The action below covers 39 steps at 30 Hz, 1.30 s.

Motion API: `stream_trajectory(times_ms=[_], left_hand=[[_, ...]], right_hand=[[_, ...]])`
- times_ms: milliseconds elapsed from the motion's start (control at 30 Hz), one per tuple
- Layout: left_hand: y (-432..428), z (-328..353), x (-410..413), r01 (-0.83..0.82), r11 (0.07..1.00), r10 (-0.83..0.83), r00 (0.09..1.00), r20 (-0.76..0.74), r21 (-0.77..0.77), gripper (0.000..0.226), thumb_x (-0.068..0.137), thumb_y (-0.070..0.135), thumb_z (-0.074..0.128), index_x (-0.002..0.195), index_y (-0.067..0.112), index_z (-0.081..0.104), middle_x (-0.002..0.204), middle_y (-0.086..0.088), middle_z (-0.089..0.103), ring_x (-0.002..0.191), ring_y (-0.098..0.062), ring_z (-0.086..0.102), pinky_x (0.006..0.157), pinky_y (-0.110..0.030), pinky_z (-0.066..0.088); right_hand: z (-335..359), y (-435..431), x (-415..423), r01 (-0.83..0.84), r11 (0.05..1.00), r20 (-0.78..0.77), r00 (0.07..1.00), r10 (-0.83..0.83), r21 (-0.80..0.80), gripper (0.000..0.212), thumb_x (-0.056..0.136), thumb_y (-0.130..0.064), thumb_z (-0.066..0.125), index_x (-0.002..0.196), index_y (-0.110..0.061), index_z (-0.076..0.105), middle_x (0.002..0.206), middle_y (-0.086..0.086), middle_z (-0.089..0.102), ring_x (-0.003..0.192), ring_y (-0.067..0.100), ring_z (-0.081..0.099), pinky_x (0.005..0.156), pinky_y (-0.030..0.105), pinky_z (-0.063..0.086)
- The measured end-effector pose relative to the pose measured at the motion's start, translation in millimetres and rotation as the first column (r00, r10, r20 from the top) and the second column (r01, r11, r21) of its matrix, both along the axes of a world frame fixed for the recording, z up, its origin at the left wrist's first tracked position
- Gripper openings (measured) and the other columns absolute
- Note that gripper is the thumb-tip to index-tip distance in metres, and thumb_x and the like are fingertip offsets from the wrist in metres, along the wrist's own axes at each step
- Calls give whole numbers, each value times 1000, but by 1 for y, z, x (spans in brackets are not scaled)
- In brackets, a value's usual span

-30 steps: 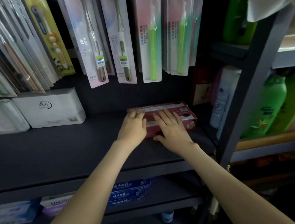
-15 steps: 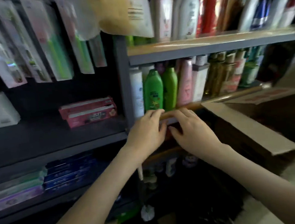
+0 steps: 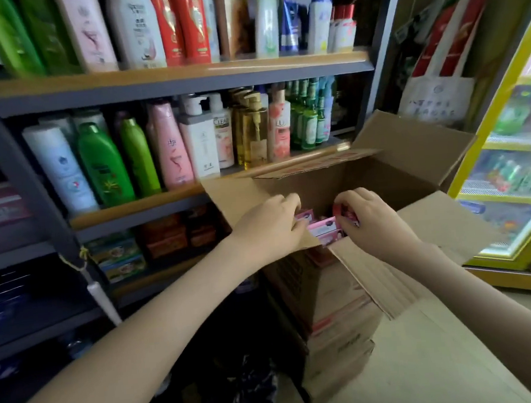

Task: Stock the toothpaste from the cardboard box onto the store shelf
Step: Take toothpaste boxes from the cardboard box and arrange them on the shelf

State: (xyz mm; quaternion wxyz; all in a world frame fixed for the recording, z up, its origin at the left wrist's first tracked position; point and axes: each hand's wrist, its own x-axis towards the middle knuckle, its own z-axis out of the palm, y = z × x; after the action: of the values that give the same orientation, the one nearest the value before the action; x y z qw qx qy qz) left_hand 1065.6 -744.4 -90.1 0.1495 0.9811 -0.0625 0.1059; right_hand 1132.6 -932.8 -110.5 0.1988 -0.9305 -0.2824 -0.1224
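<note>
Pull the toothpaste (image 3: pixel 323 229) straight up out of the cardboard box (image 3: pixel 415 162) at centre frame. With right hand (image 3: pixel 372 221) pinching one carton end and left hand (image 3: pixel 269 223) curled by another (grip there not clear), avoid catching the front flap (image 3: pixel 234 192).

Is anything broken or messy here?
Nothing looks broken or spilled. One oddity: a white stick dangles slantwise on a string tied at the shelf post. The cardboard box is simply open.
</note>
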Motion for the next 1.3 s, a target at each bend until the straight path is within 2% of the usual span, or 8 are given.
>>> stream_trajectory(times_ms=[300,467,567,733,867,1033,1200,1300], left_hand=[[-14,-100,107,-92,995,89,991,-102,-25,64,95,53,47,147,18,33,142,-2,45,130,-22,42,104,-35,38],[-10,-103,136,-262,957,276,955,108,-127,38,89,51,51,117,28,63,81,3,67,82,-22,63,66,-28,44],[-14,-111,155,-239,967,250,953,169,-83,27,90,41,51,100,24,71,66,3,63,69,-23,60,68,-29,40],[-13,-145,152,-165,951,218,958,187,-262,45,98,41,32,91,28,74,91,24,64,96,2,54,100,-17,15],[-15,-139,153,-194,953,222,970,99,-231,43,98,38,32,95,28,74,92,28,58,97,2,52,104,-16,12],[-16,-133,151,-240,944,253,967,33,-225,38,96,36,34,104,30,71,98,23,57,101,-2,50,105,-14,8],[-17,-126,152,-269,946,268,963,-28,-180,38,96,41,35,111,31,69,101,22,56,102,-5,51,107,-18,12],[-18,-125,151,-288,945,282,957,-62,-154,41,94,46,35,117,32,66,107,15,60,105,-8,51,106,-17,12]], right_hand=[[-54,-49,117,-48,988,-147,989,26,-147,46,95,-25,55,138,-17,41,133,2,45,124,19,40,101,30,39],[-57,-38,193,-233,924,-344,931,123,-303,54,94,-27,57,143,-17,37,140,5,42,131,22,37,106,28,30],[-72,-22,233,-405,830,-506,844,179,-383,66,88,-35,65,143,-20,33,137,3,42,129,21,37,107,34,34],[-114,5,291,-573,692,-652,733,192,-440,82,85,-33,69,150,-18,21,153,6,31,136,22,35,112,36,32],[-130,21,303,-665,623,-725,654,218,-412,72,91,-27,64,148,-12,24,150,2,32,133,21,38,108,25,30],[-158,30,310,-638,517,-609,751,254,-571,83,85,-51,63,148,-14,24,150,9,28,136,29,26,108,39,28],[-160,33,316,-641,536,-570,757,320,-550,92,76,-54,70,145,-12,27,146,9,32,134,27,29,106,37,31],[-147,29,317,-687,592,-668,677,310,-422,65,81,-43,67,130,-8,43,124,10,55,103,22,55,78,30,47]])
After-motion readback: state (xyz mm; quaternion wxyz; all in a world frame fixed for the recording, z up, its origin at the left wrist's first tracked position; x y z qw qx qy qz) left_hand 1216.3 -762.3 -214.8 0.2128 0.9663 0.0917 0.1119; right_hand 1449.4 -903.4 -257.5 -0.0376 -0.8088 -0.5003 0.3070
